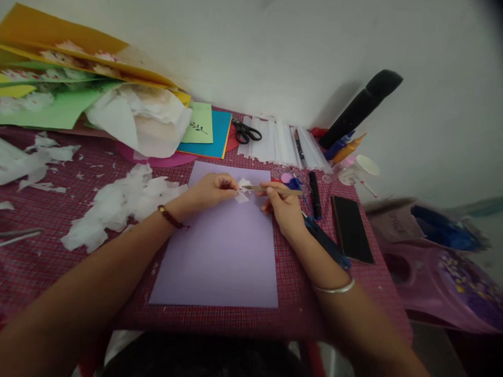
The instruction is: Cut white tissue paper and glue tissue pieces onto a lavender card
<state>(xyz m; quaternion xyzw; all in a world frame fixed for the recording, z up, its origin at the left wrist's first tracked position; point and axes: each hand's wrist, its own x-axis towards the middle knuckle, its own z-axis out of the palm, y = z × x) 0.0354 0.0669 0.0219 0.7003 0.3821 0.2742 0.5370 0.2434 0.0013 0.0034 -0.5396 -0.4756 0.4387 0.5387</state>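
A lilac paper sheet (223, 254) lies on the table under both hands. Over its upper part, my left hand (209, 196) is closed in a pinch at the edge of a small white paper piece (242, 197). My right hand (284, 207) grips a thin light-brown stick (255, 187), its tip reaching the white paper close to my left fingertips. What covers the stick's tip is too small to make out. A heap of torn white tissue paper (120, 201) sits left of the sheet.
Black scissors (246, 132), clear white strips (275, 142) and coloured sheets (204, 132) line the wall side. A black marker (315, 194), a phone (351, 227) and a cup (357, 170) stand to the right. Paper-wrapped flowers (67, 77) fill the back left.
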